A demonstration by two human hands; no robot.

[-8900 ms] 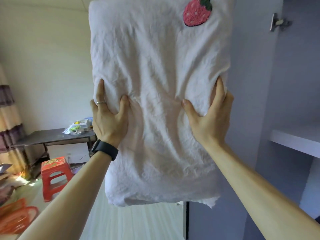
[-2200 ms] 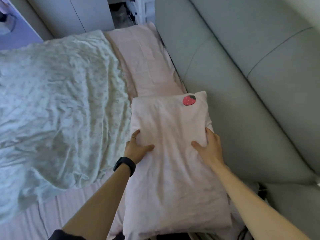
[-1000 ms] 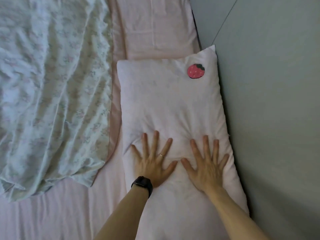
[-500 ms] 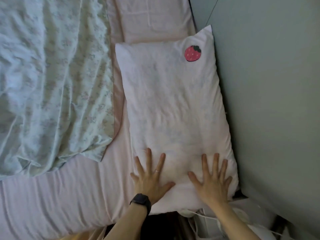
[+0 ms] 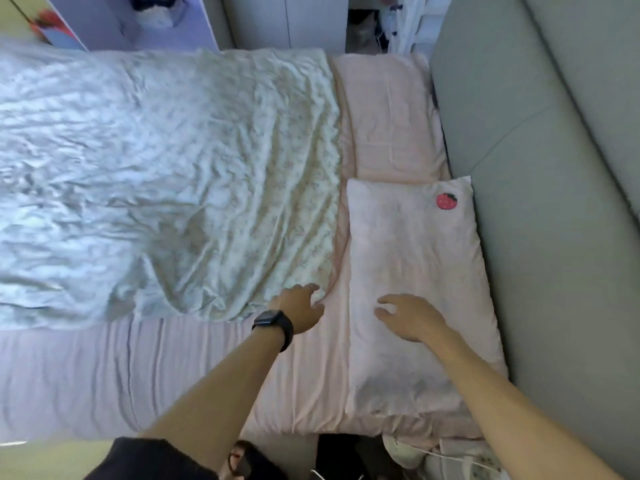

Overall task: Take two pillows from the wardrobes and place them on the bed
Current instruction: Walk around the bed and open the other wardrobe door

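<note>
A pale pink pillow [image 5: 415,271] with a red strawberry patch [image 5: 446,201] lies flat on the pink bed sheet [image 5: 207,368], along the grey padded headboard [image 5: 554,202]. A second pink pillow [image 5: 388,116] lies beyond it, end to end. My right hand [image 5: 408,317] hovers over the near half of the strawberry pillow, fingers apart, holding nothing. My left hand [image 5: 299,308], with a black watch on the wrist, is at the corner of the crumpled floral quilt [image 5: 173,174]; I cannot tell whether its fingers pinch the quilt's edge.
Lilac and white wardrobe doors [image 5: 173,22] stand beyond the far side of the bed. A dark gap with hanging clutter [image 5: 381,22] shows past the far pillow. Cables and white items [image 5: 433,459] lie on the floor by the bed's near corner.
Both hands have lifted off the strawberry pillow. My left hand moved left to the quilt's corner; my right hand rose above the pillow. The view pulled back to show the whole bed.
</note>
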